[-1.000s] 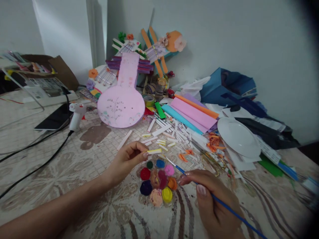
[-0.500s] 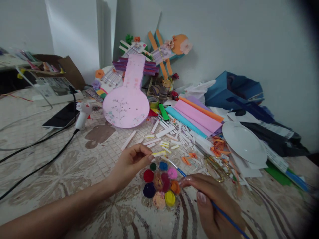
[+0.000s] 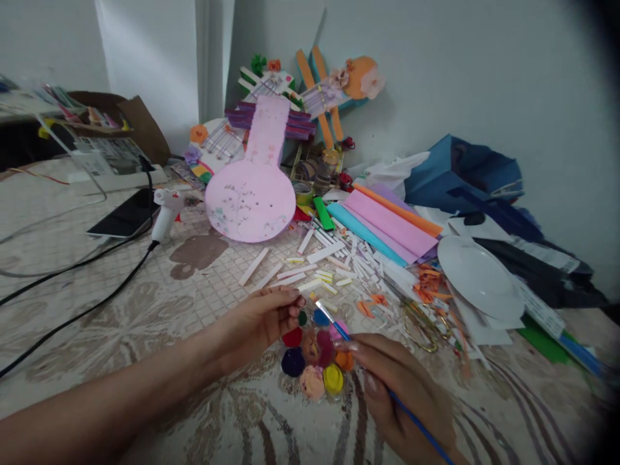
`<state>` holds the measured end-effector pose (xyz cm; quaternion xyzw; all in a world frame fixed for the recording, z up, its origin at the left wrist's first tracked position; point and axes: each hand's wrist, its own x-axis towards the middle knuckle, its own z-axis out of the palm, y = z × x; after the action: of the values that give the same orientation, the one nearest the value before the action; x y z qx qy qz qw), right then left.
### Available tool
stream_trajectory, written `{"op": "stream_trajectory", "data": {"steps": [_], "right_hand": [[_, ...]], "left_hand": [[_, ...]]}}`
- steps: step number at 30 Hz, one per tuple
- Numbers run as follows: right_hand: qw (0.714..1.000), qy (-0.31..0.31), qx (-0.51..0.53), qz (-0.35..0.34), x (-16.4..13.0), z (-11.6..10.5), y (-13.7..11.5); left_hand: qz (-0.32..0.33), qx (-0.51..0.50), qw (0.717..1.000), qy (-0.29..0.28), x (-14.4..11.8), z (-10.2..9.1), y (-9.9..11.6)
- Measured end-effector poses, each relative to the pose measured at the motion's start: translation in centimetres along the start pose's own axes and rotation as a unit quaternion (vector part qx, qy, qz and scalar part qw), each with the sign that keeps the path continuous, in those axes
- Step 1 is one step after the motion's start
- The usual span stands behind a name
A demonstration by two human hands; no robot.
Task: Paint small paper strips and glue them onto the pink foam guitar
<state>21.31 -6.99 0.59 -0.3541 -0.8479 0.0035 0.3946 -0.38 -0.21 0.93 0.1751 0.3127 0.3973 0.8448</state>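
My left hand (image 3: 268,320) is closed in a pinch above the paint palette. A short pale strip (image 3: 310,285), yellowish along its length, shows at its fingertips, which partly hide the grip. In my right hand (image 3: 397,387) is a thin blue paintbrush (image 3: 341,330), held like a pen. Its bristle end, tinged yellow, is close to the left fingertips; I cannot tell whether it touches the strip. Below both hands, the palette of round paint cups has yellow paint (image 3: 333,379), red paint (image 3: 292,337), dark blue paint (image 3: 293,362) and several other colours.
A pink guitar-shaped board (image 3: 250,200) leans among decorated pieces at the back. White strips (image 3: 361,258), coloured paper (image 3: 382,223) and a white plate (image 3: 479,278) lie behind and right. A glue gun (image 3: 167,213), its cord and a tablet (image 3: 124,213) are left.
My left hand has turned and lifted slightly with the strip. The brush and right hand have moved up and left, closer to the left fingertips. The whole view has shifted a little.
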Motion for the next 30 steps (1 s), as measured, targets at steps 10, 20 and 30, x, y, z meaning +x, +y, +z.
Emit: {"op": "stream_trajectory", "data": {"steps": [10, 20, 30], "right_hand": [[0.999, 0.01, -0.016, -0.04, 1.4, 0.5, -0.2], [0.999, -0.003, 0.009, -0.042, 0.9, 0.4, 0.4], [0.999, 0.022, 0.025, 0.015, 1.0, 0.5, 0.5]], "left_hand": [[-0.046, -0.049, 0.998, 0.007, -0.5, 0.4, 0.2], [-0.078, -0.08, 0.993, 0.024, -0.3, 0.6, 0.4], [-0.064, -0.061, 0.996, 0.03, -0.5, 0.7, 0.6]]}}
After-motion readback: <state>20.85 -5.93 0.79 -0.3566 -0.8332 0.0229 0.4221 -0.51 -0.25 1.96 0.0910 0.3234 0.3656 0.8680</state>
